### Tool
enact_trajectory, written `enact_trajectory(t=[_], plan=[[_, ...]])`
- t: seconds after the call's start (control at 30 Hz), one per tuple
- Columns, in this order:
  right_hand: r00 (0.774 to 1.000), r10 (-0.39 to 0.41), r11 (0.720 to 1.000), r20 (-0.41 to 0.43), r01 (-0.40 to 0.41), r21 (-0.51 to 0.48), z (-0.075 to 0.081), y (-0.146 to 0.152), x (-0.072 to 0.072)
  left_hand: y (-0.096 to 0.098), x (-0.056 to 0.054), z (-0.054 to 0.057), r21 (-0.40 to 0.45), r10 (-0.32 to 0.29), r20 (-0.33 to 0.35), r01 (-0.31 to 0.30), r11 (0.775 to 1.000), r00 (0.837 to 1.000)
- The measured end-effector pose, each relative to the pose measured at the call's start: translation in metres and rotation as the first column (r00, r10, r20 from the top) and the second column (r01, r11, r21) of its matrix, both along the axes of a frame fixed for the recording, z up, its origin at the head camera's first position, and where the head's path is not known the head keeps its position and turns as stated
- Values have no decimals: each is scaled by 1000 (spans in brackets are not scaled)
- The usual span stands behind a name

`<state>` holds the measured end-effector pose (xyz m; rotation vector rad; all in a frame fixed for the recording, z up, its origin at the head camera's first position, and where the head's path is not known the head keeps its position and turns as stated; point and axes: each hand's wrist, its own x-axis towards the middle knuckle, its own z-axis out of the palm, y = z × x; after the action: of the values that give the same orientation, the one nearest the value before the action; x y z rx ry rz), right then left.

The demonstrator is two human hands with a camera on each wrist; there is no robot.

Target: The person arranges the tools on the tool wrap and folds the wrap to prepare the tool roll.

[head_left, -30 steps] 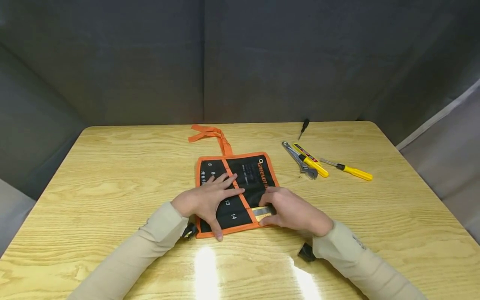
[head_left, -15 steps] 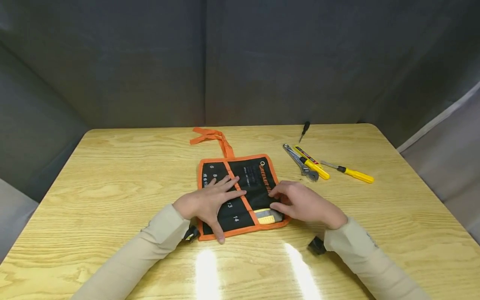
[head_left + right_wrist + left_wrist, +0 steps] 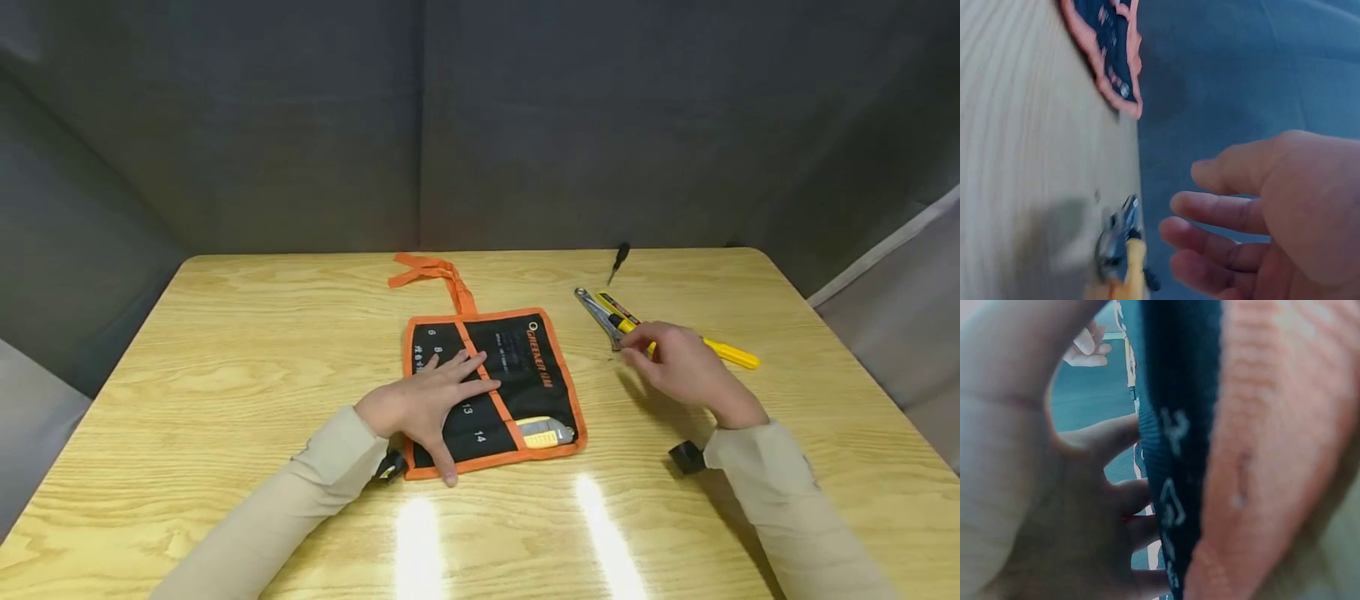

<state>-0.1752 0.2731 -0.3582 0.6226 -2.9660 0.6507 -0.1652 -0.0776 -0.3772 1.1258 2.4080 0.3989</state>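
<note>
The left hand [image 3: 431, 404] rests flat with spread fingers on the numbered side of a black, orange-edged pouch [image 3: 506, 362], gripping nothing; its thumb reaches over the near edge. To the right of that hand, well clear of its fingertips, a yellow-and-grey utility knife [image 3: 544, 432] lies at the pouch's near right corner, its left end under the orange band. The right hand [image 3: 686, 367] hangs above the table [image 3: 262, 375], beyond the pouch's right edge, its fingers loosely bent and holding nothing. Near its fingertips but apart from them lie a metal wrench [image 3: 595, 314] and, partly hidden behind the hand, yellow-handled tools [image 3: 731, 353].
</note>
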Motion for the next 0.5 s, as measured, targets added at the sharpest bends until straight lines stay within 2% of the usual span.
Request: enact_trajectory(t=[0.3,0.5], plan=[[997,-78,997,6,78,9,-18,11,-11,0,-1,-2,-12,12,3,-12,1000,1000],[992,-111,993,56,108,39,-27,14,-15,1,-1,-2,-10,13,12,-12,1000,1000]])
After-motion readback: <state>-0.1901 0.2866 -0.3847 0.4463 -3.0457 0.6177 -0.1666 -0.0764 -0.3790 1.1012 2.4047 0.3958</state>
